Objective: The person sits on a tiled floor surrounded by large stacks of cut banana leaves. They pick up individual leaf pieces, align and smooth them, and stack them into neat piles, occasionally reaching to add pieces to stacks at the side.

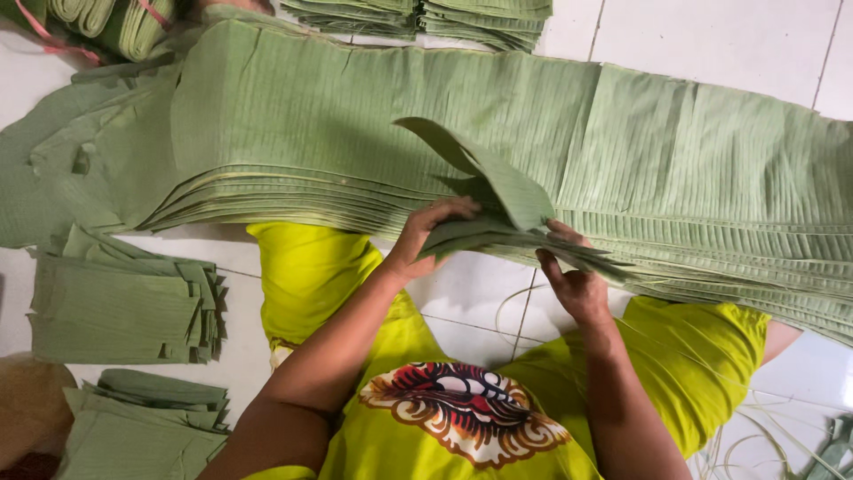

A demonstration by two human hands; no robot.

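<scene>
White tiled floor (711, 36) under green leaf stack (355, 116); both hands folding leaf (498, 191).

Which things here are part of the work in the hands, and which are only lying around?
In hand:
- left hand
- right hand
- folded leaf piece
- large leaf stack

Lying about:
- folded leaf piles
- tied leaf rolls
- thin leaf strips

The single head-worn view looks steeply down, close above the leaf stack (498, 133) spread across the white tiled floor (711, 40).
</scene>
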